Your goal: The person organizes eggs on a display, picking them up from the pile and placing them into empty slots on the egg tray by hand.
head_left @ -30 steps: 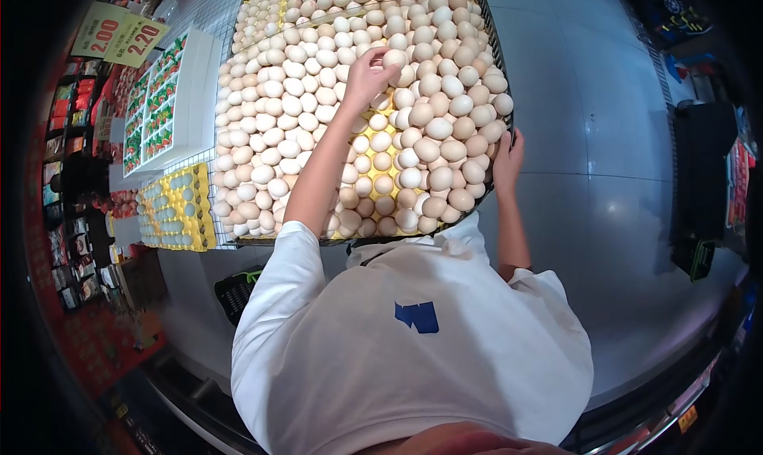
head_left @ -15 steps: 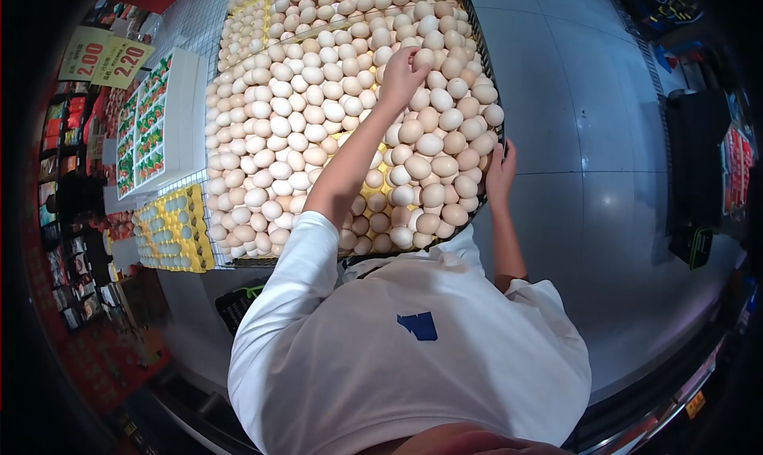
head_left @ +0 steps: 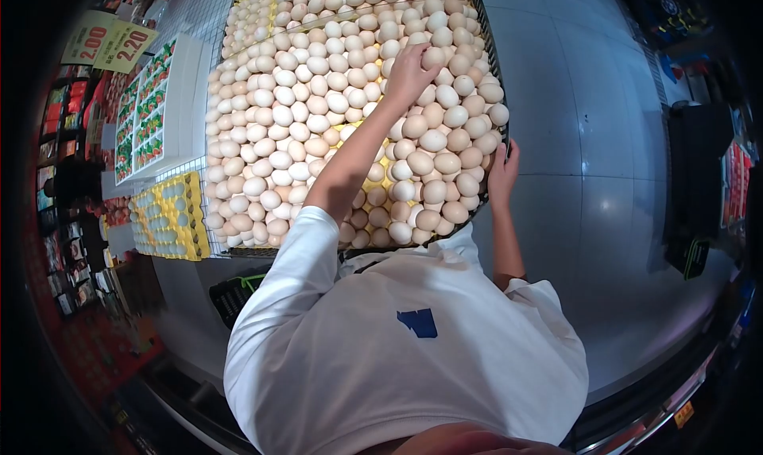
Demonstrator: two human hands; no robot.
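My left hand (head_left: 412, 75) reaches over a broad bed of eggs (head_left: 318, 105) in cream and light brown. Its fingertips are closed on one egg (head_left: 434, 58) among the piled eggs on the right side. My right hand (head_left: 501, 173) is at the right edge of the display, against the dark rim (head_left: 504, 97), with thumb and fingers apart and pointing forward. No egg shows in that hand. Below my left forearm, bare patches of yellow egg tray (head_left: 388, 171) show between the eggs.
To the left stand yellow trays of pale eggs (head_left: 168, 216) and a white box of green-and-red packs (head_left: 151, 109). Price signs (head_left: 107, 43) hang above them. Grey tiled floor (head_left: 588, 137) lies to the right, with a dark stand (head_left: 703, 165) farther off.
My left hand has shifted slightly right, its fingers still at the egg. My right hand stays at the rim. The view has shifted a little.
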